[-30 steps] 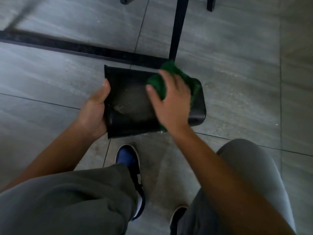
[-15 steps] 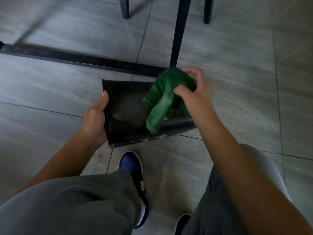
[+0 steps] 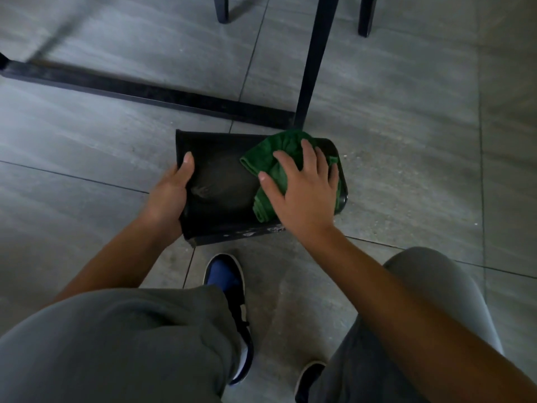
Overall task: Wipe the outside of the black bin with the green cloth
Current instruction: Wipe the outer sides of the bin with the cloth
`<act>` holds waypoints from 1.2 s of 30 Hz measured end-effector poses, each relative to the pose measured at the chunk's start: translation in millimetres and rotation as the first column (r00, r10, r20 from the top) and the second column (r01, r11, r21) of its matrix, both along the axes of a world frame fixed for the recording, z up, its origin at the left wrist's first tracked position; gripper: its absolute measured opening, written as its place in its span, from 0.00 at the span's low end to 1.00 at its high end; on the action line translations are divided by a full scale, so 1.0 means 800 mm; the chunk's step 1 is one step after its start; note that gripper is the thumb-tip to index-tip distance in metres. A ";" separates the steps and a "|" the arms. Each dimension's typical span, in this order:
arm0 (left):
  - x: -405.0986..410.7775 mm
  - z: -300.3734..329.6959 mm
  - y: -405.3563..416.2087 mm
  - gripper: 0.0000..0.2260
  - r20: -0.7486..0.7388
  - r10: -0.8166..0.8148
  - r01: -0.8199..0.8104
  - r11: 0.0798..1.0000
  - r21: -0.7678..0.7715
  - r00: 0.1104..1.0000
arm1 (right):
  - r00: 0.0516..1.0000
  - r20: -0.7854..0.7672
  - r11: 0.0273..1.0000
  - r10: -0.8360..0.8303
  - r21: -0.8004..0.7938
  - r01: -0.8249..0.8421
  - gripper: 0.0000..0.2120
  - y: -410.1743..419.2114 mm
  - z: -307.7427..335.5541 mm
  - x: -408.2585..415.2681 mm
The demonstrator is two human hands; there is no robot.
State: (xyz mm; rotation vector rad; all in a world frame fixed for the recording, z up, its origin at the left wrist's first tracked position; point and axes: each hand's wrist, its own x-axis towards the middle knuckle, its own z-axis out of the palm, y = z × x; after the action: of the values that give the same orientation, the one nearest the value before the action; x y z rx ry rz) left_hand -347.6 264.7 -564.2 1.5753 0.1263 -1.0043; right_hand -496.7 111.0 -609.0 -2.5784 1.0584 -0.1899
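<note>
Pressing green cloth (image 3: 273, 167) flat under spread right hand (image 3: 305, 190) on black bin (image 3: 220, 196), lying sideways on floor (image 3: 406, 141); left hand (image 3: 171, 193) grasps its rim; best: overlapping strokes, firm brace.

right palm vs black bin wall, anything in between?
Yes. In the head view the green cloth lies under the right hand, which presses it flat on the black bin.
</note>
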 end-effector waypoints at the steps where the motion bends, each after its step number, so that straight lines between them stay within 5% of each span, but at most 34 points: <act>1: -0.001 0.000 0.001 0.16 -0.003 0.015 -0.015 1.000 0.005 1.000 | 1.000 0.013 1.000 0.011 -0.002 -0.011 0.26 -0.010 -0.003 -0.007; 4: -0.003 0.002 -0.004 0.14 -0.006 -0.017 0.017 1.000 -0.003 1.000 | 0.994 0.088 0.997 -0.068 0.048 0.064 0.17 -0.062 -0.011 -0.032; 9: 0.002 0.000 0.003 0.26 -0.036 -0.060 0.058 0.998 -0.033 0.998 | 0.891 0.225 0.856 -0.395 0.441 0.269 0.05 -0.103 -0.010 -0.028; 12: 0.005 -0.003 0.007 0.31 -0.068 -0.034 0.031 0.998 -0.054 0.997 | 0.907 0.260 0.895 -0.331 0.391 0.215 0.23 -0.096 -0.011 -0.010; 14: 0.007 -0.003 0.005 0.30 -0.035 -0.029 0.027 0.998 -0.054 0.999 | 0.952 0.106 0.937 -0.288 0.234 0.258 0.28 -0.092 -0.013 0.015; 16: 0.005 0.000 -0.002 0.30 -0.007 -0.064 0.064 0.996 -0.063 0.998 | 0.979 0.030 0.976 -0.202 0.087 0.199 0.28 -0.069 -0.008 0.044; 23: 0.000 0.024 -0.029 0.33 -0.041 -0.111 0.094 0.950 -0.297 0.993 | 0.926 0.355 0.989 0.127 0.023 -0.144 0.21 0.085 0.050 0.093; 26: -0.007 0.028 -0.030 0.24 -0.048 -0.103 0.088 0.964 -0.251 0.994 | 0.955 0.290 0.997 0.066 0.027 -0.077 0.23 0.043 0.034 0.066; 32: -0.012 0.025 -0.025 0.15 0.013 -0.060 0.061 0.992 -0.108 0.998 | 0.928 0.143 0.922 -0.345 0.237 0.306 0.22 -0.093 -0.020 0.003; 36: -0.023 0.035 -0.039 0.22 0.002 -0.046 0.046 0.994 -0.104 0.999 | 0.936 0.336 0.993 -0.106 0.075 0.086 0.21 0.033 0.029 0.042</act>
State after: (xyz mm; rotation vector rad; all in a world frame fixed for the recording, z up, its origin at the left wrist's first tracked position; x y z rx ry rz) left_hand -365.7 233.6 -536.1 1.4891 0.0376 -1.0302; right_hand -463.0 137.1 -585.6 -2.3291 1.0398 -0.5955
